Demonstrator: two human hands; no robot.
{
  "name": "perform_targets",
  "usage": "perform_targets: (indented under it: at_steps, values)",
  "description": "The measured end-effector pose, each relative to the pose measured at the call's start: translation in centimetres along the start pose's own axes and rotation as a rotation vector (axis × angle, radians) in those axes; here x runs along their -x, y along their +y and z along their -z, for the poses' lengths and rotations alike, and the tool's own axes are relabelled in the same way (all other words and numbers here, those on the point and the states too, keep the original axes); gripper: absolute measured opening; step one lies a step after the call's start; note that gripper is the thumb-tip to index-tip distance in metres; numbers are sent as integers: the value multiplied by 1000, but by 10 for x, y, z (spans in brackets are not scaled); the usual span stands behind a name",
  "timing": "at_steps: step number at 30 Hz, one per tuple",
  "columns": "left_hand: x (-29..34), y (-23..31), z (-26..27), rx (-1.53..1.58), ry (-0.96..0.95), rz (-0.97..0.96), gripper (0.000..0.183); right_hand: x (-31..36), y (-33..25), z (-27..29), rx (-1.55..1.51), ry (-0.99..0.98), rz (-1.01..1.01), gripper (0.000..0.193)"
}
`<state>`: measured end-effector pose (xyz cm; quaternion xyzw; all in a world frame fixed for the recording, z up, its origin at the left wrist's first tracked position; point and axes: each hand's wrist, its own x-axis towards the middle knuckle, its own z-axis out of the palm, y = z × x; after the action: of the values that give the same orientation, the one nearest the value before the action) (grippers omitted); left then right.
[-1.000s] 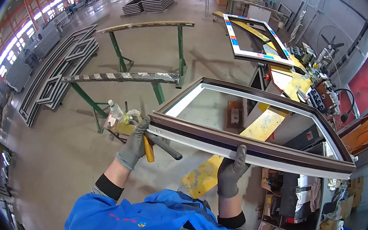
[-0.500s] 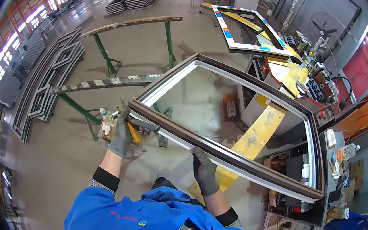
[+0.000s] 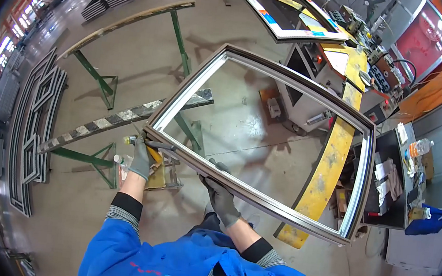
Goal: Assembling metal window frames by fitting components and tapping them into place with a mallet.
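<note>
A large rectangular window frame (image 3: 273, 208), dark brown outside with a white inner border, spans the middle in front of me. My left hand (image 3: 141, 157), in a grey glove, is closed at its near left corner. That hand also holds a hand tool (image 3: 162, 146) with a dark bar-like part and an orange-yellow part; its exact kind is not clear. My right hand (image 3: 221, 198), gloved too, grips the near long side, with fingertips showing inside the frame's opening. The frame overlaps the end of a black-and-white striped trestle beam (image 3: 120, 121); whether they touch is hidden.
A second trestle (image 3: 130, 25) with green legs stands farther off. A yellow plank (image 3: 326, 168) runs beneath the frame on the right. Another frame with coloured labels (image 3: 266, 14) lies beyond, beside a cluttered workbench (image 3: 399, 157). Stacked frames (image 3: 40, 119) lie at left.
The window frame has shifted left and away from the workbench, and its right end has swung nearer me. My right hand has moved left, its fingers now curled round the near side.
</note>
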<state>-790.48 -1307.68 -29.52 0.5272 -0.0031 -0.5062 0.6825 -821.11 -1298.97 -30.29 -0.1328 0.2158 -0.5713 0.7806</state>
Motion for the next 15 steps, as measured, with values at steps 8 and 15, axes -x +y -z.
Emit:
perform_targets:
  at_steps: [8, 15]
  values:
    - [-58, -22, 62, -77, 65, -21, 32, -4, 41, 25, -39, 270, -206, 40]
    - [-46, -21, 53, 52, -74, 46, 31, 32, -20, -32, 392, 55, -634, 43]
